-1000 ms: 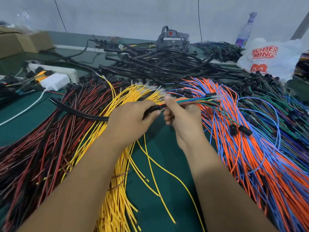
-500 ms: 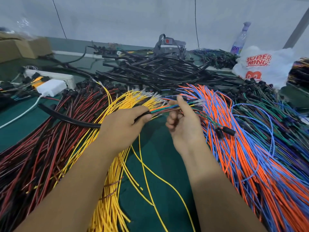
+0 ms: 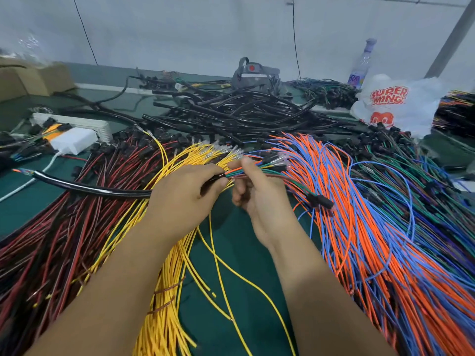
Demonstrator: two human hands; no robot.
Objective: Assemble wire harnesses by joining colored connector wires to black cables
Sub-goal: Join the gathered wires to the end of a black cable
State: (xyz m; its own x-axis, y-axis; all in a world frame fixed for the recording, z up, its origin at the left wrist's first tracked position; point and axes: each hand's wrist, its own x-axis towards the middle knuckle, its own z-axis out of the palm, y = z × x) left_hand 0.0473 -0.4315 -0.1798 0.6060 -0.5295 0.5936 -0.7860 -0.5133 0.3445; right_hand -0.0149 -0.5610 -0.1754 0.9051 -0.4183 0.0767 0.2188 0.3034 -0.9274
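The left hand (image 3: pixel 180 194) closes its grip around the black cable (image 3: pixel 92 187) near its end, steadying it, while the right hand (image 3: pixel 253 188) pinches the coloured wires (image 3: pixel 257 170) fanning from it, over the surface (image 3: pixel 236 240) middle between the yellow bundle (image 3: pixel 164 291) and the orange-blue bundle (image 3: pixel 372 240), kept within reach.

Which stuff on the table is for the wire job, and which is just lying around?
For the job:
black cable in left hand
colored wires in right hand
yellow wires
orange and blue wires
black cable pile

Lying about:
bottle
plastic bag
cardboard box
charger
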